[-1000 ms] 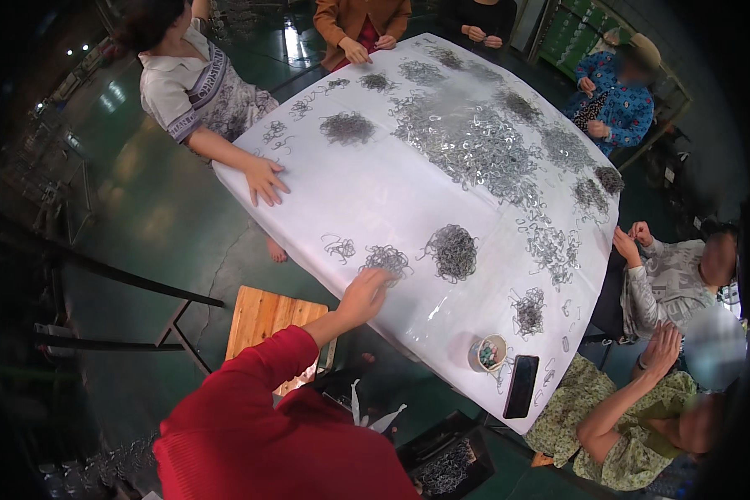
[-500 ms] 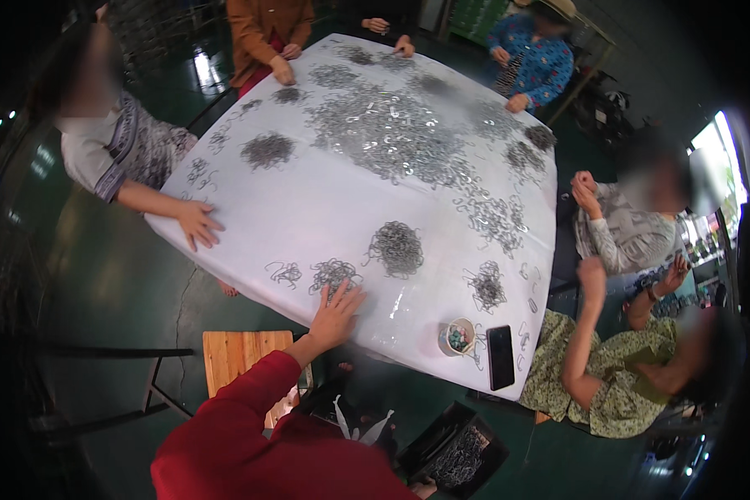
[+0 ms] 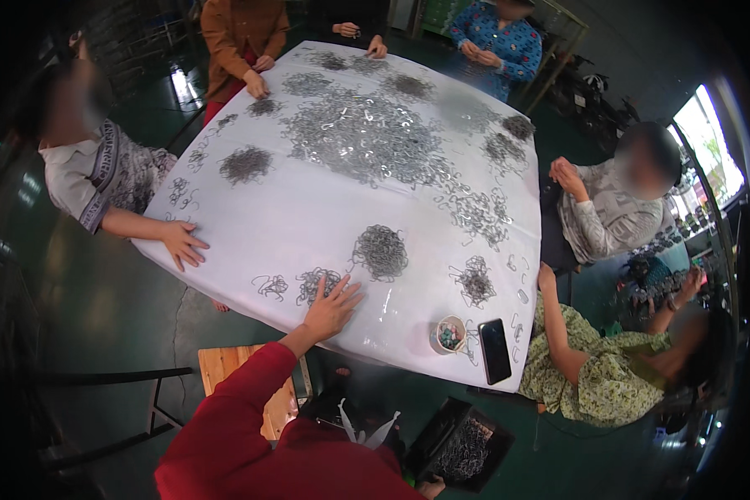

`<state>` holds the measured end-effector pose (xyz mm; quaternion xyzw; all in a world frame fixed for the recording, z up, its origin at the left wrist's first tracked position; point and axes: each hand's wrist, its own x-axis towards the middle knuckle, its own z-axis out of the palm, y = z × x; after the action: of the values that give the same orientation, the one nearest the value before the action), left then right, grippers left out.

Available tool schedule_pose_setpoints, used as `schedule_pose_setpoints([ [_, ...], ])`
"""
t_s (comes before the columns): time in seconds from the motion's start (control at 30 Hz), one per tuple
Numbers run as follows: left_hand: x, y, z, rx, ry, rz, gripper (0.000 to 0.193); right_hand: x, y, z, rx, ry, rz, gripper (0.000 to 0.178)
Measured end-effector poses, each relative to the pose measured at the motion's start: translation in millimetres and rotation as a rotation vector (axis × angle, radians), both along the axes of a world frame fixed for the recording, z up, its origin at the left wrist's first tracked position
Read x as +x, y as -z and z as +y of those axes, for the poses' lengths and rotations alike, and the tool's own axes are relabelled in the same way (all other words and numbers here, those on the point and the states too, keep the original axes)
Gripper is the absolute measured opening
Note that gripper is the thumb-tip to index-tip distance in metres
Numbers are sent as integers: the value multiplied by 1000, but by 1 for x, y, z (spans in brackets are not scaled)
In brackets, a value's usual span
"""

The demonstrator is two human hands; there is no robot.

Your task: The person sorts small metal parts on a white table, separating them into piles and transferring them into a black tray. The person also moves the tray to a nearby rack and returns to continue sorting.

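My left hand (image 3: 332,310), in a red sleeve, lies on the near edge of the white-covered table (image 3: 250,229), fingers spread and open. Its fingertips touch the right side of a small pile of bent metal wire hooks (image 3: 315,283). A larger round heap of hooks (image 3: 381,252) sits just beyond, to the right. Below the table edge, my right hand (image 3: 431,488) shows only in part, closed at the near corner of a black box (image 3: 421,450). More metal hooks (image 3: 467,450) fill the box.
A wide spread of hooks (image 3: 362,137) covers the table's far middle. A cup of small coloured pieces (image 3: 448,335) and a black phone (image 3: 495,350) stand at the near right. Several people sit or stand around. A wooden stool (image 3: 225,367) is at the lower left.
The view has shifted slightly. My left hand has slid right off the small pile. The person in the green patterned dress has lowered a hand to the table edge; the blue-shirted person's hands came together.
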<state>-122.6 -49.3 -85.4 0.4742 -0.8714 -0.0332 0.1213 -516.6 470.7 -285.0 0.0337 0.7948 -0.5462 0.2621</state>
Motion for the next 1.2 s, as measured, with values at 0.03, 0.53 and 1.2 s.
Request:
schedule_pose_setpoints([
  [0.03, 1, 1, -4, -37, 8, -42, 50, -7, 7, 1, -41, 62, -74, 11],
  [0.53, 17, 7, -30, -95, -76, -105, 50, 41, -100, -31, 308, -347, 331, 17],
  [1.2, 92, 23, 2, -62, -980, 304, 83, 18, -130, -35, 39, -463, 81, 9],
])
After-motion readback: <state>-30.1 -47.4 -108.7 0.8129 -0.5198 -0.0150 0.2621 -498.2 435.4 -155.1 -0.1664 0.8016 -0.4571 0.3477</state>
